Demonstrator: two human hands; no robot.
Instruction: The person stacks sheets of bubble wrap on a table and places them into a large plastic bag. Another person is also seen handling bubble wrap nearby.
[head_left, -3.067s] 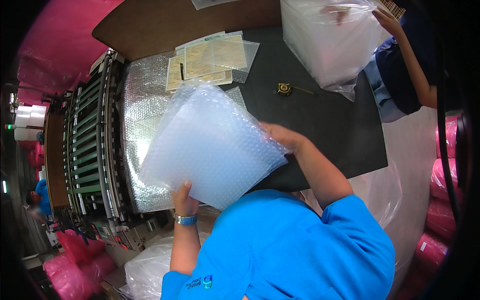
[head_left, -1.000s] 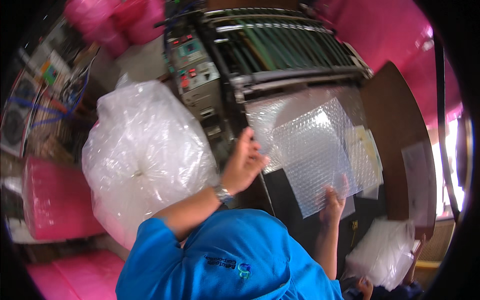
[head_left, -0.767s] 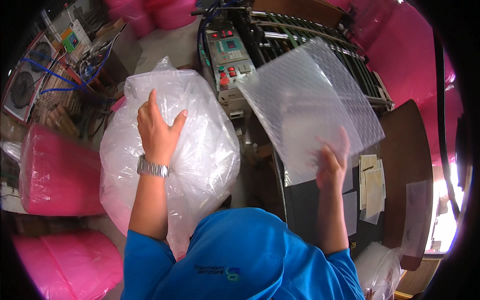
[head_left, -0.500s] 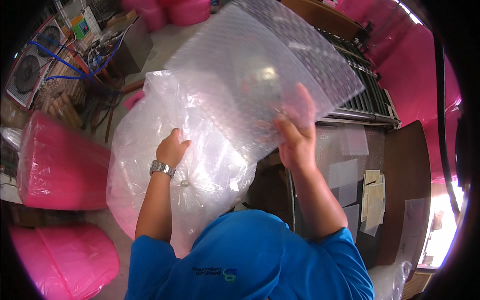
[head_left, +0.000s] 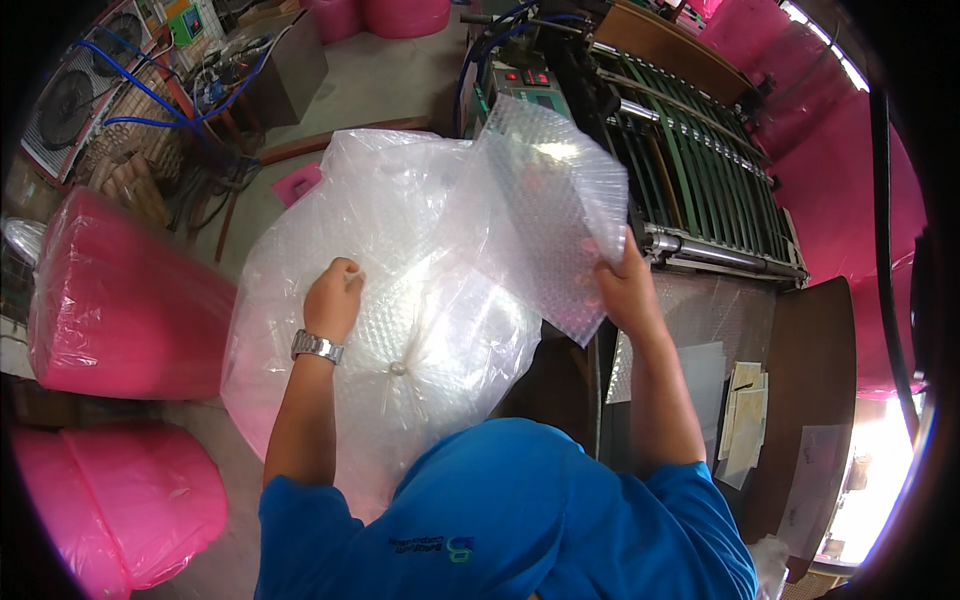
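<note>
My right hand [head_left: 630,292] is closed on the edge of a clear bubble wrap sheet [head_left: 555,190], which stands raised and bent to the right of a big clear plastic bag. This bag [head_left: 290,240] bulges in front of me, gathered to a knot in its middle, with pink showing through low on its left side. Over it, my left hand [head_left: 334,302] has its fingers curled and pressed together. Bubble-textured plastic [head_left: 400,300] lies beside those fingers; what they pinch, if anything, I cannot make out.
Pink wrapped rolls [head_left: 130,300] stand at the left. A machine with green slats [head_left: 690,140] and a control panel [head_left: 530,85] stands at the far right. Papers [head_left: 745,410] lie on a side table near a curved brown board [head_left: 815,370]. Blue hoses [head_left: 150,122] hang at the far left.
The bubble wrap sheet has come down and swung to the right with my right hand, uncovering the machine panel. My left hand stays over the bag, its fingers curled closer.
</note>
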